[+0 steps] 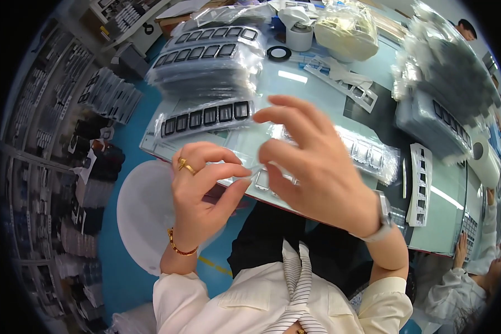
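- Pale green glass worktop point(286, 85), cluttered.
- White bin point(142, 217) near its front-left edge.
- Stack of clear trays point(206, 72), black frames inside, rear left on top.
- One clear tray point(206, 118) in front of the stack: row of six black frames.
- Another bagged tray point(370, 153), clear frames, partly behind the right hand.
- Hands: right hand point(320, 170) raised, fingers curled, fingertips next to the piece; can't tell if gripping. Left hand point(197, 183) pinching, thumb to fingertips.
- Thin clear piece point(254, 171) in that left pinch, between both hands, above the front edge; detail blurred.
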`<move>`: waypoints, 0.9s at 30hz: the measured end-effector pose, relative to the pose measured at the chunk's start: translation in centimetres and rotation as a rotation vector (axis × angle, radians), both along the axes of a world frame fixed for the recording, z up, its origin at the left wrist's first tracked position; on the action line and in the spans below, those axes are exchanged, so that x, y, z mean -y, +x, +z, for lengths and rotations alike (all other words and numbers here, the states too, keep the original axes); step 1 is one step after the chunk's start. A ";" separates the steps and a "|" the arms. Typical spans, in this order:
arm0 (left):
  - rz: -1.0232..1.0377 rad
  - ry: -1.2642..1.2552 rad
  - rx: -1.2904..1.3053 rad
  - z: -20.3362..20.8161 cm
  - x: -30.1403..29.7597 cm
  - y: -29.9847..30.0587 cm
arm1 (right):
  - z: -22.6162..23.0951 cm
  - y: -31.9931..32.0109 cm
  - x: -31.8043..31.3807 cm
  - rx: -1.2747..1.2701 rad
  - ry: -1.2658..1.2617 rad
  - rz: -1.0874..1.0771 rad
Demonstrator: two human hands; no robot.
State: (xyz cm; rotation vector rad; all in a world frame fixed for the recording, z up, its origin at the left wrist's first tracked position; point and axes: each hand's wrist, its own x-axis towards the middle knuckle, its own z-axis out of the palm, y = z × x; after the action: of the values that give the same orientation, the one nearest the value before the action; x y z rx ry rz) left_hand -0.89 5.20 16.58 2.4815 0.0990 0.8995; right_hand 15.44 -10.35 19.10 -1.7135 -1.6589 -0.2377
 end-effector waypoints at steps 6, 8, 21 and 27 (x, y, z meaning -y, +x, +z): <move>0.150 -0.141 -0.155 -11.3 -2.5 0.3 | 3.3 2.7 6.4 -0.010 0.001 -0.145; 0.158 -0.106 -0.233 -14.5 -2.1 0.2 | 3.4 3.2 8.2 -0.022 -0.040 -0.199; 0.166 -0.086 -0.306 -16.3 -1.4 -0.7 | -1.8 3.9 15.5 -0.226 -0.251 -0.315; 0.142 0.013 -0.257 -15.7 0.5 0.4 | -7.1 3.3 17.8 -0.208 -0.362 -0.390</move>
State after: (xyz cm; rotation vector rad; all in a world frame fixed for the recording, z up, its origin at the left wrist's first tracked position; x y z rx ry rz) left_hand -0.50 4.67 0.87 2.6169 0.3608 0.6328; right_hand 18.75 -28.10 11.95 -2.2470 -1.2598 0.0668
